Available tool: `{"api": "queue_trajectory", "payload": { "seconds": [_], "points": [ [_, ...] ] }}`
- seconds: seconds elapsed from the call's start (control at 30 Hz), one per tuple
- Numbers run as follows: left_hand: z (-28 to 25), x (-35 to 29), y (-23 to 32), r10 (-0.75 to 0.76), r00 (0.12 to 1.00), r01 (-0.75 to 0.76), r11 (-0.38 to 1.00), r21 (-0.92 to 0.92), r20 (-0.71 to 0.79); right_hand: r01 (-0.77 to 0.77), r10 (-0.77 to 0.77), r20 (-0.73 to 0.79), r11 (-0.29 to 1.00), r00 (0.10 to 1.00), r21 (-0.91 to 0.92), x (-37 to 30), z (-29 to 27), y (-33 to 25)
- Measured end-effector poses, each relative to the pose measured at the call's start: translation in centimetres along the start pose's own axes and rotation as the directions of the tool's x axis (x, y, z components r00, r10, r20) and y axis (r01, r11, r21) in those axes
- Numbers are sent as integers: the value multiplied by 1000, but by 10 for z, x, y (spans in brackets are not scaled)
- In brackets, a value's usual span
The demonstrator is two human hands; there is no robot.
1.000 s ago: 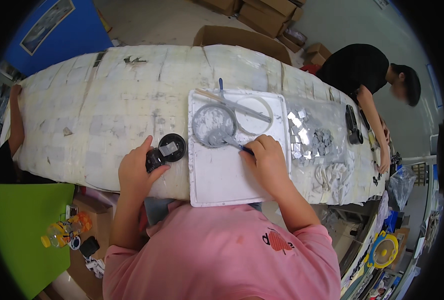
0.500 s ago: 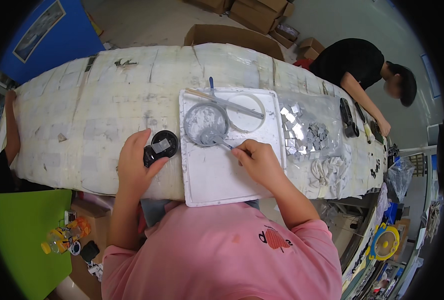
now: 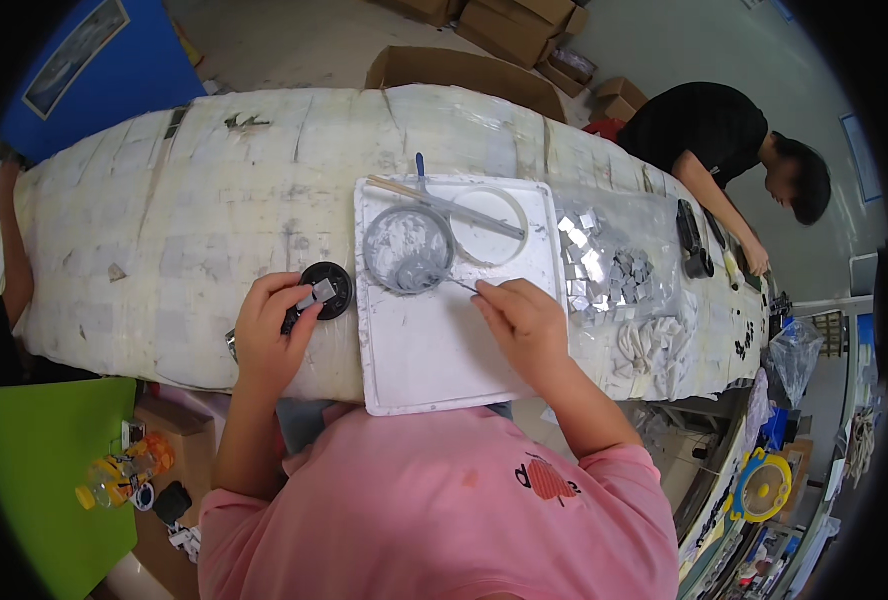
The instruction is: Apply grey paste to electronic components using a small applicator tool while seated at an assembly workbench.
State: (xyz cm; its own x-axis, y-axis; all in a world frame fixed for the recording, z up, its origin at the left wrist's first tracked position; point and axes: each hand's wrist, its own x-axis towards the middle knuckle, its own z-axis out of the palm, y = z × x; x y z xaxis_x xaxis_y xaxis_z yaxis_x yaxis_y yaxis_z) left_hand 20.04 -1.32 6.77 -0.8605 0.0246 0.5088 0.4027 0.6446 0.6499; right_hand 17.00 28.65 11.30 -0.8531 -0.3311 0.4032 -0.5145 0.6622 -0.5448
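My left hand (image 3: 272,325) is closed, pinching a small silver square plate (image 3: 323,291) between thumb and fingers. Right by it is a black round part (image 3: 338,302), whose narrower end runs under the fingers. In my right hand (image 3: 526,322) a thin stick-like tool (image 3: 463,285) is gripped between thumb and fingertips. The tool's far end reaches the rim of a round dish (image 3: 368,262) with grey paste (image 3: 419,270) inside. This dish stands on a white tray (image 3: 444,370), and beside it lies a white ring-shaped lid or dish (image 3: 522,222).
Sticks (image 3: 444,205) lie across both round dishes. Right of the tray, a clear plastic bag (image 3: 659,215) bears many silver squares (image 3: 582,260) near crumpled white cloth (image 3: 654,343). A co-worker (image 3: 709,135) leans over the table's right end; another person's arm (image 3: 16,250) shows at left.
My left fingers have shifted from around the black round part to pinch the silver plate, now tilted up. My right hand has moved slightly, drawing the tool toward the dish's rim.
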Motion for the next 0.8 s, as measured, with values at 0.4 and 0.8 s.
{"api": "queue_trajectory", "payload": {
  "seconds": [0.4, 0.8],
  "points": [
    [0, -1, 2, -2, 999, 2, 1000, -10, -46, 277, -251, 140, 938, 958, -210, -16, 7, 0],
    [-1, -1, 1, 8, 998, -8, 1000, -8, -55, 279, -279, 28, 942, 960, -188, -13, -11, -6]
  ]
}}
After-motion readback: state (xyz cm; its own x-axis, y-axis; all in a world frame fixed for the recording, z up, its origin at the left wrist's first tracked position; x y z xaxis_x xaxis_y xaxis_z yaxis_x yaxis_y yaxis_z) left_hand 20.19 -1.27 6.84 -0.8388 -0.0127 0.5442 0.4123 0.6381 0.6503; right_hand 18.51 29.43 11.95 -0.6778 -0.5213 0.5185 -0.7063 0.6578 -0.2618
